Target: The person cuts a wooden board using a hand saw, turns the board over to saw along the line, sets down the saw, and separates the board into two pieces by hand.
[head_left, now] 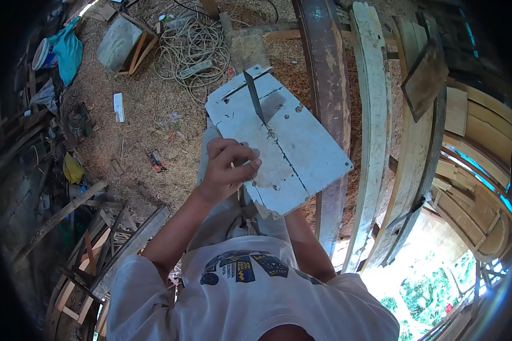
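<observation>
A worn white board (pixel 313 153) lies tilted in front of my body, with a dark crack line, stains and small holes. A thin dark blade (pixel 254 96) stands up from its face, its lower end at the upper part of the crack line. My left hand (pixel 231 165) is over the board's left side, fingers curled in and thumb close to them; whatever they hold, if anything, is too small to tell. My right forearm (pixel 304 241) passes under the board's lower edge, and the board hides my right hand.
Long planks (pixel 372 113) and a brown beam (pixel 328 85) run along the right. Tangled rope (pixel 193 54) lies on the shavings-covered ground near a box-like object (pixel 119 44). A wooden frame (pixel 128 247) and scrap wood are at the lower left. Curved wooden pieces (pixel 478 219) stand far right.
</observation>
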The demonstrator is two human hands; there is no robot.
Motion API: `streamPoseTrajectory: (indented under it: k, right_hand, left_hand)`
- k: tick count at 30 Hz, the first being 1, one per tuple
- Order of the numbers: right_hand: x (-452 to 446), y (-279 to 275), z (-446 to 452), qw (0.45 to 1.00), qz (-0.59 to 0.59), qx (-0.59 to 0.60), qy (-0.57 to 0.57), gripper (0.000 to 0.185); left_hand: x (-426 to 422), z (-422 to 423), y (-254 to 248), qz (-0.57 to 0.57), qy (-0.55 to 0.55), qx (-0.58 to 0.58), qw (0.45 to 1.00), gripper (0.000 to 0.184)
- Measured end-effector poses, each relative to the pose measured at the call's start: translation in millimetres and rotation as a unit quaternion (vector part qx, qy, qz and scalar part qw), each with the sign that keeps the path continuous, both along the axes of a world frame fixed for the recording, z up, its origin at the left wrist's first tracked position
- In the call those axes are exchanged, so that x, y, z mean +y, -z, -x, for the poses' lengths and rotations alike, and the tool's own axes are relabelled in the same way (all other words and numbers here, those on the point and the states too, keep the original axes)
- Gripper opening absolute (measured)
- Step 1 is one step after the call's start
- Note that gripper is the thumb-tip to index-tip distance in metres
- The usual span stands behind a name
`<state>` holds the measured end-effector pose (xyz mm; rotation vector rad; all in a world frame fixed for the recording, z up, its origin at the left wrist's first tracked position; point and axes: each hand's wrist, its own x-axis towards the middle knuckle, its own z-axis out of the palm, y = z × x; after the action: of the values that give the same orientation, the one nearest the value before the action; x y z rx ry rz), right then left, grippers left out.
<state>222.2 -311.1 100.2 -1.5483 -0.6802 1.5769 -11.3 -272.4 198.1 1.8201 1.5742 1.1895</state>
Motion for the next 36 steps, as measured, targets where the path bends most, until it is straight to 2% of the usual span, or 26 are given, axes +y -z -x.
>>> streamPoseTrajectory:
  k: [4,6,8,12,34,36]
  right_hand:
    - [-0.7,1.6,-2.0,1.0,0.012,0.007,0.011,0.025]
    - [4.3,5.7,-0.9,1.0,0.013,0.014,0.017,0.025]
    - [9.2,10.9,0.8,0.999,0.016,0.023,0.023,0.025]
    - [16.2,16.2,0.1,0.999,0.02,0.034,0.031,0.026]
    - [32.5,23.8,-3.8,0.995,0.037,0.067,0.062,0.027]
    - [33.0,25.3,-4.9,0.995,0.039,0.068,0.065,0.027]
  left_hand:
    - [-13.4,-6.4,2.7,-0.019,-0.006,0.008,1.0,0.035]
    - [-19.2,-7.9,5.6,-0.031,-0.034,0.043,0.998,0.03]
    - [-34.0,-16.4,21.5,-0.022,-0.055,0.038,0.998,0.028]
    - [-28.3,-18.4,15.7,-0.019,-0.086,0.044,0.995,0.026]
    - [1.8,-20.6,24.4,0.016,-0.081,0.053,0.995,0.027]
    - [7.2,-20.4,26.3,0.005,-0.068,0.058,0.996,0.022]
